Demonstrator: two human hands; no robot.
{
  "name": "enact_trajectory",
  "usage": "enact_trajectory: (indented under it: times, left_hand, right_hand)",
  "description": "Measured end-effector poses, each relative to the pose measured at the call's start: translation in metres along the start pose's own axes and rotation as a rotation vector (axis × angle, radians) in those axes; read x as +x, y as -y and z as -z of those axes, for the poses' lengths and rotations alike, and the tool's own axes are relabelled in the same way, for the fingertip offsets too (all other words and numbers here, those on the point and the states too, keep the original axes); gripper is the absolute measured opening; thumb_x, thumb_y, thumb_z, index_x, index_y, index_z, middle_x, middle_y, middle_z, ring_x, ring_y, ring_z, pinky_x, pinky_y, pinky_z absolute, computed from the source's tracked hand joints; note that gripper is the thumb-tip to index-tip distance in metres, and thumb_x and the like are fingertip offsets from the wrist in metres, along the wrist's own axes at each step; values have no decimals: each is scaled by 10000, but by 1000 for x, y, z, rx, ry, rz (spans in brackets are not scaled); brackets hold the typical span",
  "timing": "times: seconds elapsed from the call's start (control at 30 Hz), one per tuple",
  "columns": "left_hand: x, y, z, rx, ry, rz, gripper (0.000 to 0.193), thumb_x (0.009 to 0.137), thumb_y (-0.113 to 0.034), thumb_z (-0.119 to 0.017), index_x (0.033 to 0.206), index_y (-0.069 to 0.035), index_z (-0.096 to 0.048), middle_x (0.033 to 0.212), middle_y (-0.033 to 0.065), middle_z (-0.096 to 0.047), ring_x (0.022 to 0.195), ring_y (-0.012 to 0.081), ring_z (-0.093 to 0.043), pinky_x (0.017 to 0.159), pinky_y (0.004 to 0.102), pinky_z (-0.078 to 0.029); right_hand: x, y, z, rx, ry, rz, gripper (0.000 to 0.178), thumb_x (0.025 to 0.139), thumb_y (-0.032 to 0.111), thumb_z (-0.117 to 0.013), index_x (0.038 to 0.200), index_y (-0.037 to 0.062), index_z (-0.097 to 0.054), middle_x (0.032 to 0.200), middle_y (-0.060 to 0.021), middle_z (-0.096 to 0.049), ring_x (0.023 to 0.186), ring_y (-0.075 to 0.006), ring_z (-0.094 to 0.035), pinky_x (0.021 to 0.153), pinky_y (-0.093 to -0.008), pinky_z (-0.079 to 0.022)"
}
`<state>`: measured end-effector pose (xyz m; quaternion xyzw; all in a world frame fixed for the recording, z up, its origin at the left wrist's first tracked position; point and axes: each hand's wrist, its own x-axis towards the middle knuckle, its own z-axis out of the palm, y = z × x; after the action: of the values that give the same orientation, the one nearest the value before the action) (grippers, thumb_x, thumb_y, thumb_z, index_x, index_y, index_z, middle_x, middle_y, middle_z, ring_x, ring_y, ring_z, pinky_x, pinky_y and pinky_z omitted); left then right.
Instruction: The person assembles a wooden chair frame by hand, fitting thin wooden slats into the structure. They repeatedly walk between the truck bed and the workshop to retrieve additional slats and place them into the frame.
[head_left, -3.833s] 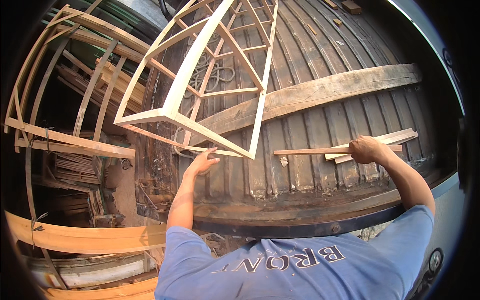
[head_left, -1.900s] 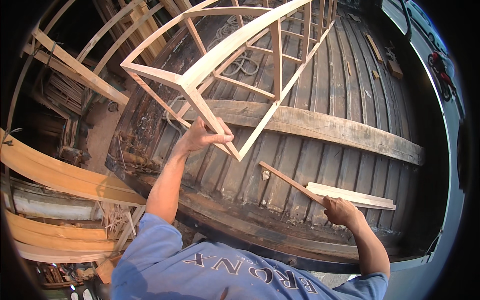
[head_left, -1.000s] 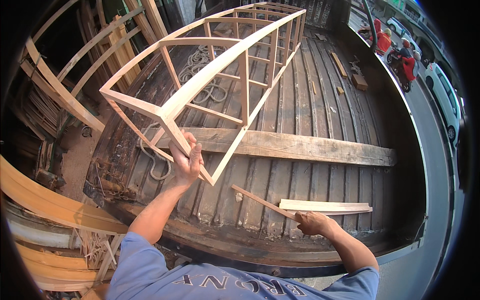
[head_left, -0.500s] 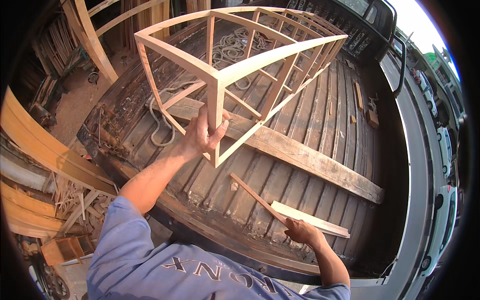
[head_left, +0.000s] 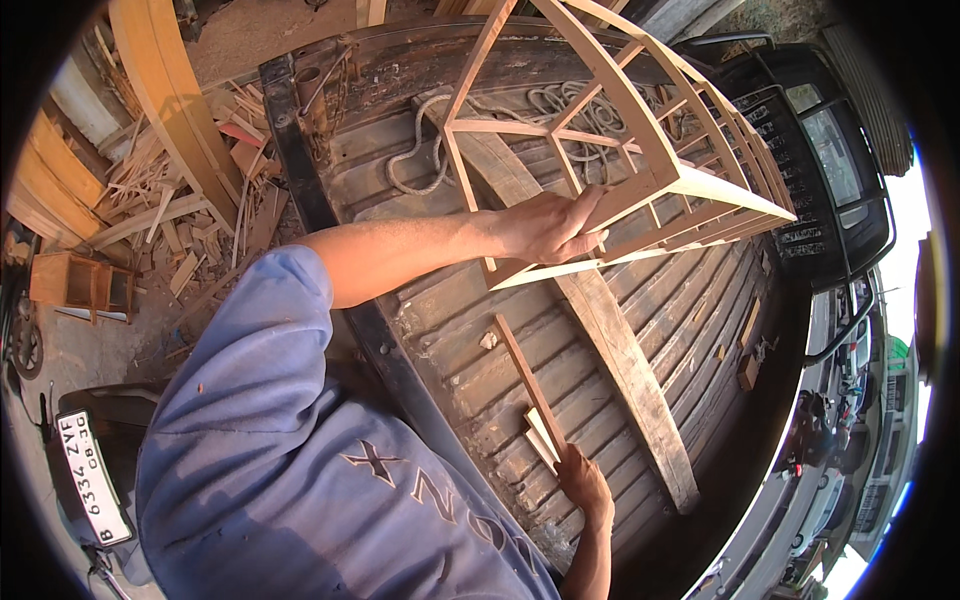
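My left hand (head_left: 548,228) is closed around a corner post (head_left: 634,197) of a long, pale wooden frame (head_left: 728,191). The frame is an open lattice of curved rails and crosspieces, tilted above the truck bed. Lower down, my right hand (head_left: 585,483) grips one end of a thin brown wooden strip (head_left: 521,366), with its other end pointing away from me. Beside that hand lie short pale strips (head_left: 541,438), partly covered by the brown one. A thick weathered plank (head_left: 625,342) crosses the bed beneath the frame.
The ribbed metal bed (head_left: 465,355) runs toward a black cab (head_left: 830,150). Rope (head_left: 415,172) lies loosely on the bed. At the left are a heap of wood offcuts (head_left: 185,215), large curved boards (head_left: 170,95) and a small wooden box (head_left: 75,283). Parked vehicles line the right.
My view has turned, bringing the frame and bed round at a different angle. The frame's near post now leans more sideways. Each hand keeps its hold.
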<state>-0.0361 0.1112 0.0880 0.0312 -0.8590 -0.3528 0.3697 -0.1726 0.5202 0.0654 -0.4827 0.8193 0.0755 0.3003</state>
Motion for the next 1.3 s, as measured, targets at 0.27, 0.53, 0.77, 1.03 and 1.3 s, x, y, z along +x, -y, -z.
enact_trajectory:
  times: [0.27, 0.53, 0.77, 1.03, 1.3]
  left_hand:
    - [11, -38, -31, -54, 181, -141, 792, 999, -202, -549, 1503, -41, 41, 1090, 373, -612, 860, 457, -685, 747, 526, -576]
    - [8, 19, -22, 158, 531, -12, 464, 809, -5, -549, 1212, -163, -717, 1033, 205, -728, 944, 367, -706, 862, 442, -561]
    - [-7, 81, 6, 326, 537, 383, 483, 891, -160, -603, 1374, -164, -602, 1191, 142, -704, 1020, 227, -698, 805, 355, -582]
    - [-27, 25, -47, 482, 1346, 581, 588, 907, -476, -678, 1409, -189, -571, 1485, 116, -515, 1320, 326, -534, 1077, 454, -427]
    - [-15, 66, -35, 162, 1000, 729, 471, 910, -49, -401, 1318, -106, -630, 1084, 119, -747, 810, 207, -753, 764, 385, -593]
  right_hand:
    - [8, -19, 18, -155, -62, -164, 407, 881, 236, -625, 1263, 96, -605, 1059, -224, -696, 1026, -407, -665, 869, -512, -529]
    - [26, -105, -2, -9, -67, -345, 221, 760, 242, -693, 822, 39, -753, 811, -146, -734, 788, -305, -730, 731, -423, -576]
    - [-88, -138, 54, -107, -235, -999, 134, 670, 108, -771, 799, 72, -774, 769, -80, -754, 740, -198, -746, 646, -357, -582]
    - [-144, -123, -21, 393, -742, -950, 154, 748, 143, -711, 864, 47, -746, 687, -68, -671, 626, -162, -663, 607, -332, -512]
    - [-120, -131, -39, 637, -817, -864, 149, 863, 165, -702, 899, 23, -723, 674, -39, -634, 566, -111, -567, 528, -297, -445]
